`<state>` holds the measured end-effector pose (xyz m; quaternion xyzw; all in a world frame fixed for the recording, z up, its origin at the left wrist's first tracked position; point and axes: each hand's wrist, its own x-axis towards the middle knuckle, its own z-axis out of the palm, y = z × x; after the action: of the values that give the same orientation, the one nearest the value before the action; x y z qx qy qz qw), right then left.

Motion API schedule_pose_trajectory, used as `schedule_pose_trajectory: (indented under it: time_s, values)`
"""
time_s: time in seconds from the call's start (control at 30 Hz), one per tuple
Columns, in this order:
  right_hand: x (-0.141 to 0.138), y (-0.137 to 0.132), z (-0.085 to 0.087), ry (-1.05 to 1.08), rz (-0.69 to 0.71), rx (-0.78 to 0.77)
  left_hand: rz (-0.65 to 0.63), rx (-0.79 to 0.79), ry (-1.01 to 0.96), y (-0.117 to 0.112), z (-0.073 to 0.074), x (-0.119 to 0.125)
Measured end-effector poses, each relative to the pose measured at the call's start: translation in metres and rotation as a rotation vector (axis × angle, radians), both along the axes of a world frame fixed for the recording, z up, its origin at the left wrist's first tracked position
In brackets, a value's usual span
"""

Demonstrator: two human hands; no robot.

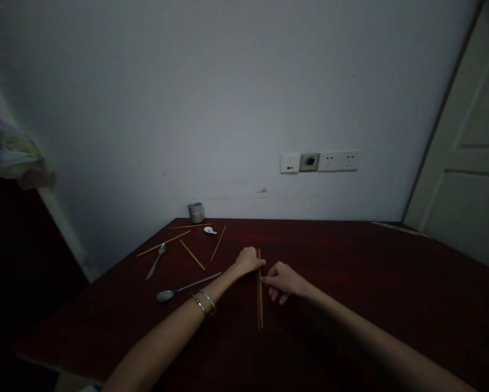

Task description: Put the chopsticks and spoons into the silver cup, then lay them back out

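Note:
Two wooden chopsticks (260,307) lie side by side on the dark red table, pointing away from me. At their far half, my left hand (248,261) is closed on them with its thumb across; its other fingers are mostly hidden. My right hand (283,280) pinches the pair from the right a little nearer to me, thumb and forefinger together and the other fingers curled. Beneath my left forearm, which wears silver bangles (204,302), a long-handled metal spoon (165,295) rests with its bowl to the left.
Further left are a smaller metal spoon (157,261), several loose chopsticks (192,255) and a white short-handled spoon (209,230). A grey metal cup (196,213) stands at the table's back edge. Sockets (337,161) sit on the wall behind the table (350,283).

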<state>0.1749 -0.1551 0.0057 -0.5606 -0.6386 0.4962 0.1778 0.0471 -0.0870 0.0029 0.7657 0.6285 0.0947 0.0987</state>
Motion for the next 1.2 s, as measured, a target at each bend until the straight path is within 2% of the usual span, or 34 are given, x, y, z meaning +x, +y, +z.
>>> schedule_pose_trajectory:
  time_s: [0.3, 0.57, 0.73, 0.83, 0.93, 1.0, 1.1, 1.2]
  values:
    - [-0.003, -0.009, 0.005, -0.048, 0.088, 0.156, -0.077, 0.008, 0.157, -0.017, 0.01, 0.009]
    - [0.0, -0.006, 0.01, -0.032, 0.084, 0.173, -0.057, -0.019, 0.189, -0.021, 0.014, 0.012]
    - [-0.001, 0.009, 0.025, -0.023, 0.073, 0.224, -0.073, -0.086, 0.208, -0.012, 0.015, 0.007]
    - [-0.005, 0.02, 0.04, -0.017, 0.084, 0.267, -0.062, -0.108, 0.198, -0.004, 0.021, -0.003]
    - [-0.014, 0.033, 0.052, 0.011, 0.082, 0.297, -0.007, -0.017, 0.174, 0.008, 0.038, -0.03]
    - [-0.024, 0.042, 0.056, 0.036, 0.08, 0.308, 0.064, 0.05, 0.17, 0.02, 0.053, -0.061]
    - [-0.045, 0.057, 0.056, 0.054, 0.105, 0.323, 0.233, 0.132, 0.181, 0.041, 0.075, -0.12]
    - [-0.074, 0.073, 0.052, 0.045, 0.16, 0.362, 0.392, 0.167, 0.171, 0.059, 0.088, -0.185]
